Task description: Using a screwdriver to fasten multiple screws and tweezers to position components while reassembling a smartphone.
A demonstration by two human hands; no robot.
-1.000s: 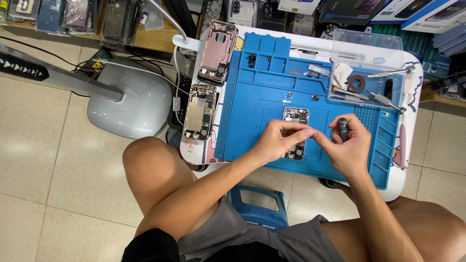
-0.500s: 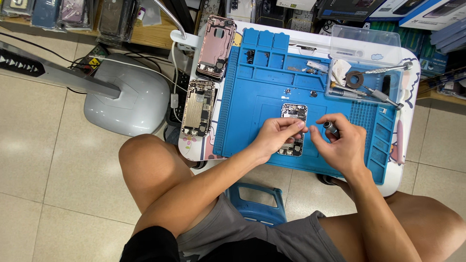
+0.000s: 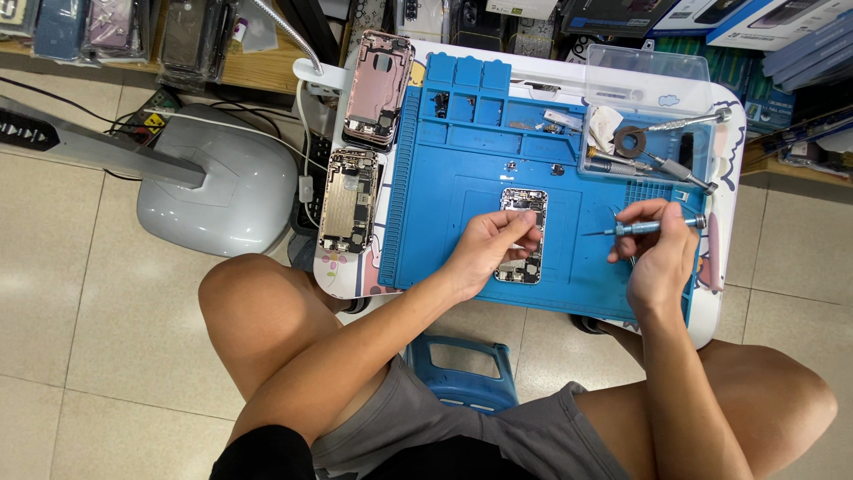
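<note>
- left hand sits on the opened phone, fingers curled over its middle, pinning it flat on the blue repair mat around the centre of the small white desk
- right hand has a closed pinch grip on a thin screwdriver, held level, tip pointing left toward the phone but well short of it
- two more gutted phone bodies, a pink one and a gold one, lie along the mat's left edge
- clear tray at top right holds spare tools
</note>
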